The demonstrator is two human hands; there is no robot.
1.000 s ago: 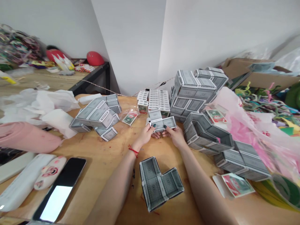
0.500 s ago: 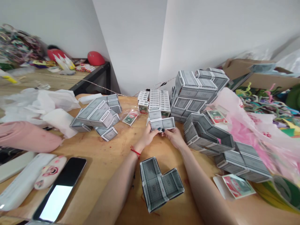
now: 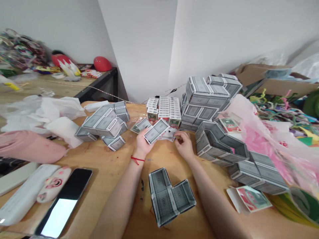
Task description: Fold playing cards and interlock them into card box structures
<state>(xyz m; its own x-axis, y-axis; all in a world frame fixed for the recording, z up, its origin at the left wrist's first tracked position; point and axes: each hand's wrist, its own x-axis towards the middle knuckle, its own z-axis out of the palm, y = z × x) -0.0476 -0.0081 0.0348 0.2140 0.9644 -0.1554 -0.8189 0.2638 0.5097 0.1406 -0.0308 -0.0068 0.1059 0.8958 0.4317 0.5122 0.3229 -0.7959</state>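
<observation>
My left hand [image 3: 143, 142] is closed on a grey-backed folded playing-card piece [image 3: 156, 130], tilted up to the right. Another grey-backed card [image 3: 143, 124] shows just behind my left fingers. Face-up white playing cards [image 3: 169, 132] lie beyond the held piece, partly covered by it. My right hand [image 3: 183, 143] has its fingers curled and pinched at the right edge of these cards. Between my forearms, an L-shaped open form made of folded cards [image 3: 163, 199] rests on the table. Behind the hands stand rows of card boxes [image 3: 164, 108].
Folded-card blocks are stacked at the right [image 3: 208, 96], with an open card form [image 3: 220, 142] in front. More card blocks [image 3: 103, 121] sit at the left. A phone [image 3: 66, 199], a pink cloth roll [image 3: 32, 146], pink plastic bags [image 3: 264, 126] and a tape roll [image 3: 296, 205] surround the work area.
My hands have moved apart, the left going left with the card piece, now turned diagonally. My right hand has let go of that piece. White card faces now show between the hands.
</observation>
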